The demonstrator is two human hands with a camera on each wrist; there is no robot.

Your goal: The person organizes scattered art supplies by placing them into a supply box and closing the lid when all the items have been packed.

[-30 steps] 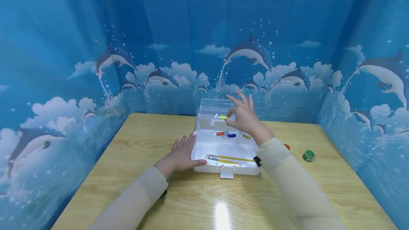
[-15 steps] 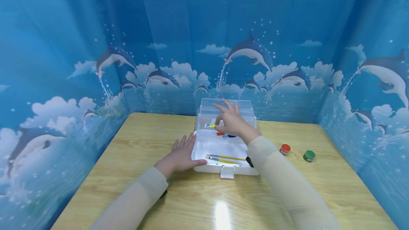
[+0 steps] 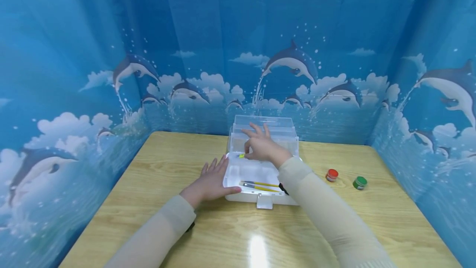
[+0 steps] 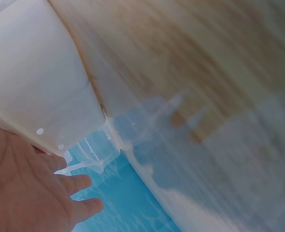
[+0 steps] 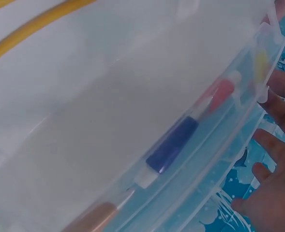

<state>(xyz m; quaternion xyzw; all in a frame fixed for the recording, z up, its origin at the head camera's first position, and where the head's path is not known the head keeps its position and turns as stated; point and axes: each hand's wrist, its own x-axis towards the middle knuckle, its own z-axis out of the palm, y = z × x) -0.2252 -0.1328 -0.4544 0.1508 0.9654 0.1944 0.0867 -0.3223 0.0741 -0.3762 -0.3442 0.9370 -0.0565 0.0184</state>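
Blue curtain w/ dolphins + clouds [image 3: 238, 20] wraps far, L & R sides. Light wood-grain table [image 3: 160, 168] in front of it. Pale long sleeves [image 3: 332, 214] on both arms, reaching in from near side.

White rectangular plastic box [image 3: 241, 197] nr table's far edge, approx. centre; clear plastic lid [image 3: 284, 120] raised at far side, white latch [image 3: 265, 202] flipped out at near side.

L hand [image 3: 210, 180]: fingers straight & spread at box's L wall, thumb over near L corner, nothing grasped. R hand [image 3: 261, 149] over far part of box: thumb + index pinching small yellow paint tube [image 3: 241, 156], other fingers extended. Tube's at box's far L end; can't tell if it touches box floor.

R of box, on table: small round jar w/ red lid [image 3: 332, 175], & further R, slightly nearer, small round jar w/ green lid [image 3: 360, 183].

Two slim yellow-handled brushes [image 3: 260, 187] lie along box's near side, R ends behind R sleeve.

R wrist view: blue paint tube [image 5: 172, 144] btwn red-orange tube [image 5: 217, 96] & brownish tube [image 5: 94, 217], in a row along box's far side.
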